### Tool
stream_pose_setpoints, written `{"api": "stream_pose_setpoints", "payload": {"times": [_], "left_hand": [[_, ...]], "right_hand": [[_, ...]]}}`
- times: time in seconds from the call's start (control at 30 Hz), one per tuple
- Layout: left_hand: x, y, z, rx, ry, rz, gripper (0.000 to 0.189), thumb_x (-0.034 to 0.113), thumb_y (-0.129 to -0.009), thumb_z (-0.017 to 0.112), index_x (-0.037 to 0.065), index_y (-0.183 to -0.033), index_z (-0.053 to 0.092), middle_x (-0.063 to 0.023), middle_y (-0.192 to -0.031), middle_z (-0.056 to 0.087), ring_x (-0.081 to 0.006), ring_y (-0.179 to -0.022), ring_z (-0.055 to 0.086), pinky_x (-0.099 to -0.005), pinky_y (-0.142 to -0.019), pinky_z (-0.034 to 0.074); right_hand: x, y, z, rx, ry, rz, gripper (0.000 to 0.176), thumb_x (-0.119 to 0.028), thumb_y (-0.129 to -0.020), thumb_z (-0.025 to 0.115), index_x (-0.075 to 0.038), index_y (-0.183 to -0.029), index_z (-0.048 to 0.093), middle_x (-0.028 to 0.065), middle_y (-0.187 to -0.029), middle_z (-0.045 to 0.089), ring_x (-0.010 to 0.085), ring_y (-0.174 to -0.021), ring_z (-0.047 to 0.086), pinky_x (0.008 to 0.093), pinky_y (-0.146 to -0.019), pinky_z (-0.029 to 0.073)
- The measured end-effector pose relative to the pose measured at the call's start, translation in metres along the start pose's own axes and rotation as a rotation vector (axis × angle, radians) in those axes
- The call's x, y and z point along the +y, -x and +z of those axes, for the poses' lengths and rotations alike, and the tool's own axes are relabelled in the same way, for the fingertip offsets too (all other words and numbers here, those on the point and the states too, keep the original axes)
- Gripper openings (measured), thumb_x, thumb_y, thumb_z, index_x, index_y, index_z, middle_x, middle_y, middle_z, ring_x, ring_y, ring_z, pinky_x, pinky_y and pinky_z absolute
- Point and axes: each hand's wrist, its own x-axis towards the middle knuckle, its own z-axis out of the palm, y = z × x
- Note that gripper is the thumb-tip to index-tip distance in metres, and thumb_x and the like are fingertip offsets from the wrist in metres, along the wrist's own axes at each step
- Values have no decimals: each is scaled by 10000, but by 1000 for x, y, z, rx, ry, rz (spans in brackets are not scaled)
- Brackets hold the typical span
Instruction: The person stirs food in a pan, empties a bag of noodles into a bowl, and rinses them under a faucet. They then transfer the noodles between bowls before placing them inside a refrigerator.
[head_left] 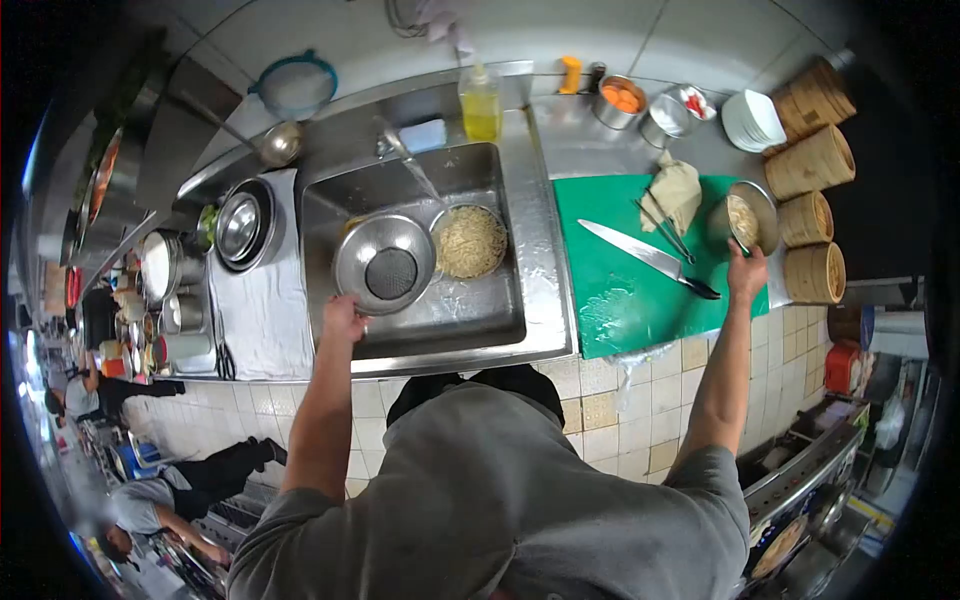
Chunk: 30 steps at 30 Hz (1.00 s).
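Note:
My left hand (345, 320) is closed on the near rim of a metal colander (355, 262) with a dark mesh middle, held over the sink (440, 325). Beside it, a round container of pale grains (470, 240) sits in the sink under running water from the faucet (392, 138). At the far right of the green cutting board (625, 310), my right hand (747, 275) grips the near edge of a metal bowl (765, 212) with pale food inside. A small dark piece shows at its fingertips, too small to name. A knife (640, 252) and tongs (670, 228) lie on the board.
A tan cloth (676, 190) lies on the board's far edge. Bamboo steamers (810, 165) and white dishes (752, 122) stand at right. An oil-coloured bottle (481, 105) stands behind the sink. Nested bowls (243, 225) rest on a white towel (255, 330). Other people (170, 500) work at left.

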Motion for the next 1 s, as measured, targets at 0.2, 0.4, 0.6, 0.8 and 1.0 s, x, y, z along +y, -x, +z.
{"api": "stream_pose_setpoints", "payload": {"times": [0.2, 0.4, 0.6, 0.8, 1.0], "left_hand": [[-47, -6, -19, -282, 265, -77, 542, -36, -891, 510, 163, -1387, 418, -169, -1263, 574, -398, -1089, 649, -642, -789, 592], [-31, -16, -4, -573, 321, 16, 475, -40, -912, 492, 106, -1364, 487, -159, -1260, 594, -357, -1076, 663, -584, -829, 605], [-29, -29, -13, -644, 323, -15, 394, -53, -903, 512, 62, -1269, 600, -131, -1116, 684, -280, -992, 702, -476, -812, 617], [-49, -83, -81, -611, 391, -79, 352, -31, -924, 514, 49, -1243, 638, -129, -1103, 704, -260, -930, 708, -397, -793, 596], [-99, -165, -92, -371, 120, -192, 394, -7, -904, 532, 37, -1281, 639, -140, -1098, 720, -251, -901, 702, -404, -766, 579]], "right_hand": [[-98, 61, -106, 31, -73, -499, 257, -192, -769, 835, -38, -906, 682, 178, -949, 672, 392, -904, 651, 450, -772, 512], [-246, 168, -156, -468, -465, -633, 311, -171, -695, 867, -2, -846, 654, 110, -803, 648, 236, -778, 632, 351, -690, 492], [-353, 312, -28, -1341, -763, -224, 369, -302, -889, 784, 22, -1022, 668, 76, -923, 698, 128, -794, 655, 298, -703, 566], [-382, 426, 145, -1925, -621, 633, 1021, -799, -852, 516, 108, -1320, 476, 361, -1082, 620, 447, -939, 697, 471, -748, 618], [-359, 451, 225, -2192, -565, 751, 1060, -859, -841, 409, 78, -1328, 488, 353, -1093, 644, 452, -948, 702, 424, -723, 613]]}}
